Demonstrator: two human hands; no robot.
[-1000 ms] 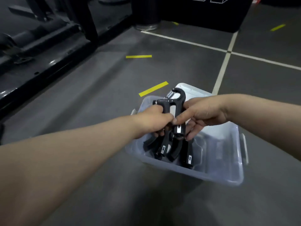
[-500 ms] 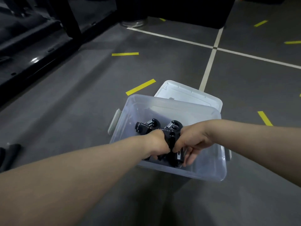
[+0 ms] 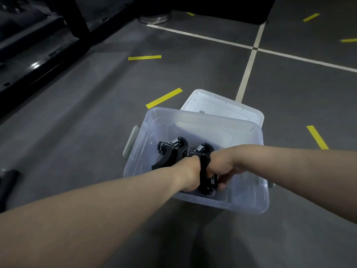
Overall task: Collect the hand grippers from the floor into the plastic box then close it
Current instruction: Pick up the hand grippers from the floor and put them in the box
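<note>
Both hands, left [image 3: 188, 176] and right [image 3: 220, 165], grip black hand grippers [image 3: 173, 153] inside the plastic box [image 3: 251, 206]; labels unreadable.

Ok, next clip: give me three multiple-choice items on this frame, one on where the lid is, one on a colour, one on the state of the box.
1. Where is the lid?
A. On the floor behind the plastic box
B. Clipped onto it
C. In the left hand

2. What colour are the hand grippers?
A. Red
B. Black
C. Yellow

3. What state is the box in?
A. Closed
B. Tipped over
C. Open, both hands inside

Answers: 1 A, its white top shows beyond the far rim. 2 B, black bodies with metal springs. 3 C, the left and right hand hold grippers inside it.
</note>
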